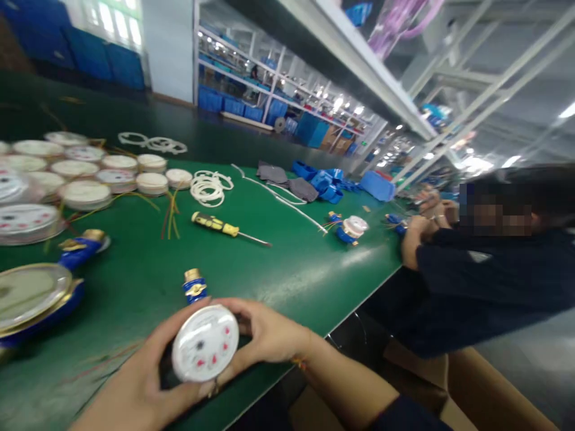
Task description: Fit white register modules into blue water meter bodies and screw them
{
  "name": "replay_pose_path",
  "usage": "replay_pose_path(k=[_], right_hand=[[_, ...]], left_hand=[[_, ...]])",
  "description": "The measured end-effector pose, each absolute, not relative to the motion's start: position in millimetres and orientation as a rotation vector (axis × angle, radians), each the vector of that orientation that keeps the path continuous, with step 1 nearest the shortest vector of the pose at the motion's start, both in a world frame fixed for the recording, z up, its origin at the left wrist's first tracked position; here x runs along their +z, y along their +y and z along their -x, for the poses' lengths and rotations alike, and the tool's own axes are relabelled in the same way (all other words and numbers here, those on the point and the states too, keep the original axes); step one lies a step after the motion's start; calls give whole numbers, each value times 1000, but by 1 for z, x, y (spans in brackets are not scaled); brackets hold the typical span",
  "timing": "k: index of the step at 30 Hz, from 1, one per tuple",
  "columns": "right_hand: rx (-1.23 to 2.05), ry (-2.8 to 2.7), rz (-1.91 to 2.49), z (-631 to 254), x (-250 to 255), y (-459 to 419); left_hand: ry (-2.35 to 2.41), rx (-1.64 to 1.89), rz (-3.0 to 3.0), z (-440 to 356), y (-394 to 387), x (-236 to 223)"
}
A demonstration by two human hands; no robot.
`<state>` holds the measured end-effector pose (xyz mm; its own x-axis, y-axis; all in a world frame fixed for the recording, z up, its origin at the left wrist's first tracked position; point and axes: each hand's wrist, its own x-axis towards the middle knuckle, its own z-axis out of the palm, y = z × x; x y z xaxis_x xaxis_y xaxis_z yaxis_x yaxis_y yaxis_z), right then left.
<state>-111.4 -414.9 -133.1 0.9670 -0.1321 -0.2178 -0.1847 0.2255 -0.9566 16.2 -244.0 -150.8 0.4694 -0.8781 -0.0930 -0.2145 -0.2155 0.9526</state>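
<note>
A round white water meter dial with red marks and a dark spot is tilted toward me near the table's front edge. My left hand curls around its left side, thumb below. My right hand grips its right side, thumb and fingers on the rim. Just behind it, a blue pipe body with a brass threaded end sticks out; whether it joins the dial is hidden by my hands. On the left lies a larger blue and brass water meter, partly out of view.
Several white round dials with coloured wires crowd the left. Behind my hands are white rings and a yellow-handled screwdriver. Another meter sits on the green table to the right, near a co-worker. A shelf hangs overhead.
</note>
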Motion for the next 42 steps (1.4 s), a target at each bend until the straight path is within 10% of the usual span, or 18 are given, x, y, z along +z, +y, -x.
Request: replay_pose_path(k=[14, 42], right_hand=[[-116, 258, 988, 127, -130, -403], [-462, 539, 1549, 103, -144, -383]], left_hand=[[-747, -1097, -1531, -13, -236, -109], [-613, -468, -1764, 15, -259, -138]])
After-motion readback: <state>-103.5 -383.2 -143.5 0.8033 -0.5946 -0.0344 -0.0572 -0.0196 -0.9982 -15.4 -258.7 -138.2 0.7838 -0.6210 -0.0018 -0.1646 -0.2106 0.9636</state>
